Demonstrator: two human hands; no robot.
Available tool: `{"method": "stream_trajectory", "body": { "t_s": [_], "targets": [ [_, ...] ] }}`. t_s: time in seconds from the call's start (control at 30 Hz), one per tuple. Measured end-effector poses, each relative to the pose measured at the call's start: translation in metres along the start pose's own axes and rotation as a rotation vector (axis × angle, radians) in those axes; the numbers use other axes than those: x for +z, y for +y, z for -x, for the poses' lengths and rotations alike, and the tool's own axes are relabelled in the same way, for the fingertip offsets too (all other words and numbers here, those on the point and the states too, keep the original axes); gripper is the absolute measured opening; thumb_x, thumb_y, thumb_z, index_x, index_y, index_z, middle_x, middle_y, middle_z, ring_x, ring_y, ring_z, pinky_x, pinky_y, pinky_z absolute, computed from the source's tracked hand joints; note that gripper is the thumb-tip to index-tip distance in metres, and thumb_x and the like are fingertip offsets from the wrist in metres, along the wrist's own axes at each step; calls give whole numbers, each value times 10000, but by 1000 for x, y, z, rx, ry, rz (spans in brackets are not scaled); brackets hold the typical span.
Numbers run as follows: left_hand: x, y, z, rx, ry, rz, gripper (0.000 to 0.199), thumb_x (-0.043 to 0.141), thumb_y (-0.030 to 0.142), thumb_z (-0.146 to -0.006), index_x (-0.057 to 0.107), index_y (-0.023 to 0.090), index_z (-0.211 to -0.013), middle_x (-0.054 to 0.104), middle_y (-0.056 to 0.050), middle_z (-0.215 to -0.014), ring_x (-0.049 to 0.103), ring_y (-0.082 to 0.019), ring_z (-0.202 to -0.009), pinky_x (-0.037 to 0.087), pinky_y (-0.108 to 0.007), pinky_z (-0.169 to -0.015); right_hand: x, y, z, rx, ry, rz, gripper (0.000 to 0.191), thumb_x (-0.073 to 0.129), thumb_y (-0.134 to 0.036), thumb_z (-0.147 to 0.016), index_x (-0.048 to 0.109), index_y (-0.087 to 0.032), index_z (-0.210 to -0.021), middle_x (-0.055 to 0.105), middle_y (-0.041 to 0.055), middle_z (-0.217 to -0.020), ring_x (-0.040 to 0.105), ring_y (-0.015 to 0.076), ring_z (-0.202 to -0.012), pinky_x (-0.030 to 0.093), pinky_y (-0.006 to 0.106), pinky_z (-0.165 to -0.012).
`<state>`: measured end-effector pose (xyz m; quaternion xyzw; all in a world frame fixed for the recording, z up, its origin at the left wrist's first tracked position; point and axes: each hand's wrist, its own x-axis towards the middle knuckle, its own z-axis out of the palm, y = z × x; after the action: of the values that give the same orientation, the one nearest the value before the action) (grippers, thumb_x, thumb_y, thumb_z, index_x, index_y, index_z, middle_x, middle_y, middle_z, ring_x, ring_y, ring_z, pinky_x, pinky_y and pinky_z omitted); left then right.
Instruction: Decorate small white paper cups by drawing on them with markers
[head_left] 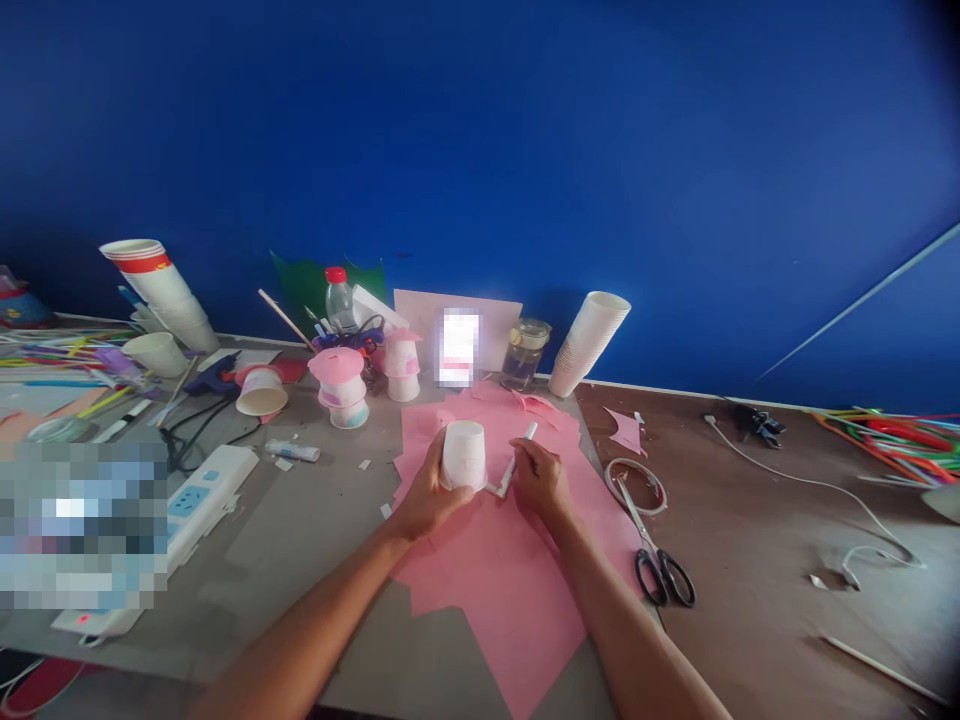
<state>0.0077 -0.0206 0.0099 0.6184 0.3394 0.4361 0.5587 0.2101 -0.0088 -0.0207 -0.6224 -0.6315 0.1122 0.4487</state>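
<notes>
In the middle, my left hand is wrapped round a white paper cup that stands upside down in its grip, narrow end up. A faint pinkish mark shows on the cup's side. My right hand is closed on a slim white pen, slanted, its lower end close to the cup's rim. Whether the tip touches the cup I cannot tell. Both hands are over jagged-edged pink paper spread on the table. To the left are stacked-cup figures with pink paper tops, one nearer and one farther back.
Black-handled scissors and a roll of tape lie right of the paper. A tall cup stack, a glass jar and a lit phone stand behind. At left are a power strip and a cup on its side.
</notes>
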Motion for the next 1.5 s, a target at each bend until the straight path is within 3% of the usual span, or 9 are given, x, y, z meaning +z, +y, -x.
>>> {"method": "stream_trajectory", "body": {
  "t_s": [0.17,0.53,0.77,0.97,1.27,1.37,1.5],
  "targets": [
    [1,-3,0,8,-6,29,737,622,211,-765,277,241,-1416,463,-100,-1326,470,-260,-1158,411,-379,-966,-2,-5,1,-12,-55,1,310,423,-313,-860,697,-175,-814,671,20,-618,594,145,-551,407,246,-606],
    [2,-4,-1,24,-8,23,784,629,203,-759,241,254,-1438,476,-92,-1301,458,-253,-1161,384,-392,-990,-2,-17,7,-109,-234,114,252,464,-193,-831,677,-203,-697,711,9,-696,638,157,-686,374,260,-731],
    [2,1,0,27,-7,1,700,636,225,-760,323,230,-1386,494,-96,-1249,472,-260,-1126,401,-395,-962,0,-12,9,-115,-212,83,236,469,-208,-826,687,-204,-735,724,13,-732,655,174,-718,385,287,-765],
    [2,2,0,4,-7,-5,745,628,206,-762,271,240,-1415,470,-102,-1307,443,-270,-1192,379,-403,-997,3,-7,9,-109,-173,18,250,462,-197,-813,703,-209,-878,748,31,-852,678,194,-793,417,306,-801],
    [2,1,-1,-1,-5,-5,736,644,218,-750,299,229,-1401,448,-100,-1348,441,-271,-1196,401,-375,-980,2,-7,9,-134,-228,35,269,476,-197,-787,719,-215,-900,748,26,-839,670,196,-791,434,333,-818],
    [2,1,-1,2,-5,0,748,645,215,-747,296,218,-1408,475,-105,-1317,458,-268,-1173,404,-379,-975,4,-3,8,-117,-213,-28,246,481,-206,-773,720,-205,-834,735,24,-765,657,184,-730,459,307,-755],
    [1,-1,-1,-10,-10,31,773,641,218,-750,269,218,-1428,468,-110,-1328,456,-274,-1179,399,-391,-983,6,-1,9,24,-135,-184,253,485,-229,-779,715,-189,-877,684,6,-674,611,155,-625,460,255,-606]
  ]
}}
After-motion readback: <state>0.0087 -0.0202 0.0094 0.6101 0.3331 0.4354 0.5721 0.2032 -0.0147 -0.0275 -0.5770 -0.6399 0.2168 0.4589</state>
